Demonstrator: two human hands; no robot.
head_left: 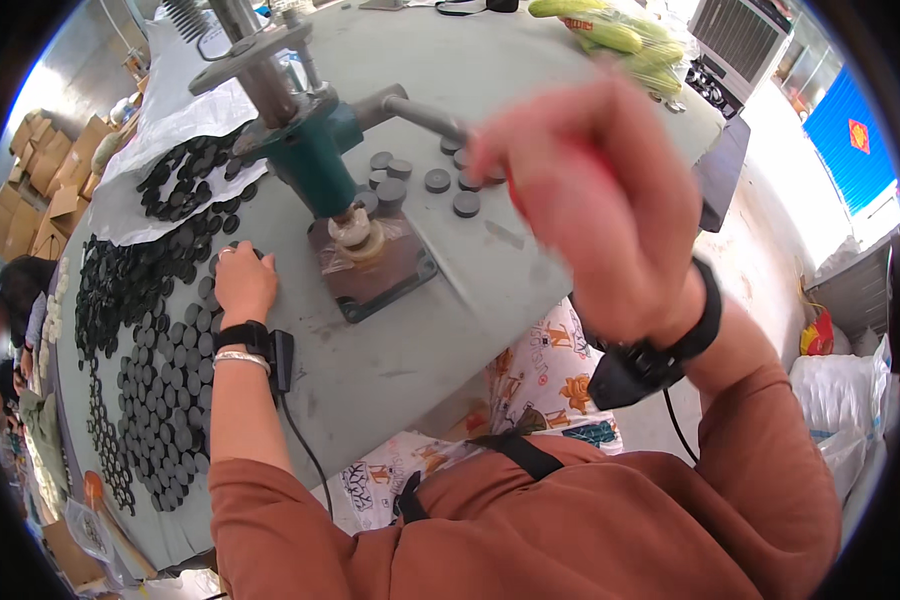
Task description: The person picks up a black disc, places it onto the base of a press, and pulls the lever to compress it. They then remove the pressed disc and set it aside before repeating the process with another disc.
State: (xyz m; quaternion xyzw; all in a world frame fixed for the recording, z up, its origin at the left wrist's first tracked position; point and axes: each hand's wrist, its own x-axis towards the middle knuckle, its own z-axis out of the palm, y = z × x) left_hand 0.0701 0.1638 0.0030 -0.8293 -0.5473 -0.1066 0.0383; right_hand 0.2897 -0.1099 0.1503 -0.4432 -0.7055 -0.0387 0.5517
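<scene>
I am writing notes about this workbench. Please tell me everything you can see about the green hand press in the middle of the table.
The hand press stands upright on the grey table. Its body looks like teal-green painted metal around a grey steel column, on a dark bolted base plate. A round, pale ram tip sits low over that plate. A grey lever runs rightwards, and the right hand, blurred, grips its end. The left hand rests apart from the press, on the black discs to its left.

Grey worktable (410, 350), cardboard boxes (45, 180) at left, white fan unit (740, 35), pale floor (760, 250)
</scene>
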